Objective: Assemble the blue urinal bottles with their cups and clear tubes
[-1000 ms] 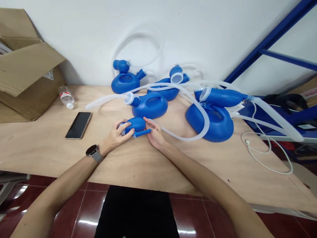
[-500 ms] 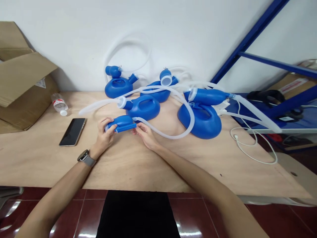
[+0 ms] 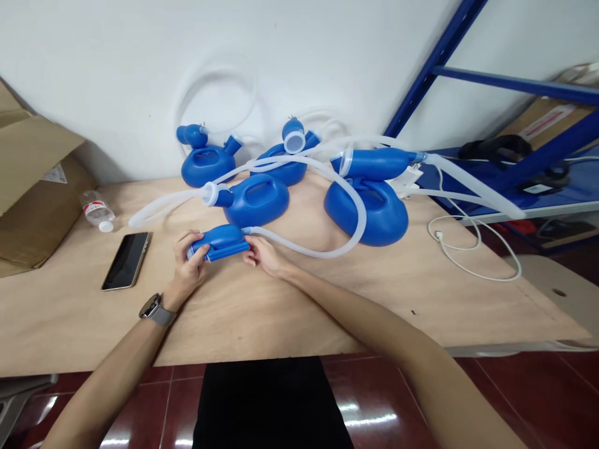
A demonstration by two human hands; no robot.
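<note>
A blue plastic urinal funnel (image 3: 221,236) lies sideways between my hands, low over the front half of the table. My left hand (image 3: 188,262) is closed around its wide left end, thumb across the near side. The fingers of my right hand (image 3: 264,254) are closed at its narrow right end, beside the hose joint; the fingertips are partly hidden. From that joint a translucent white hose (image 3: 309,251) loops right and back. Just behind stands a blue urinal bottle (image 3: 259,199) with a white-rimmed mouth pointing left.
More blue urinal bottles (image 3: 367,212) with funnels and hoses stand toward the wall. A phone (image 3: 125,260), a water bottle (image 3: 97,211) and a cardboard box (image 3: 44,206) are on the left. On the right are a white cable (image 3: 468,248) and a blue metal shelf (image 3: 515,84).
The camera view has shifted and tilted slightly. My left hand keeps its hold on the funnel, while my right fingers have moved slightly along its narrow end, beside the hose joint.
</note>
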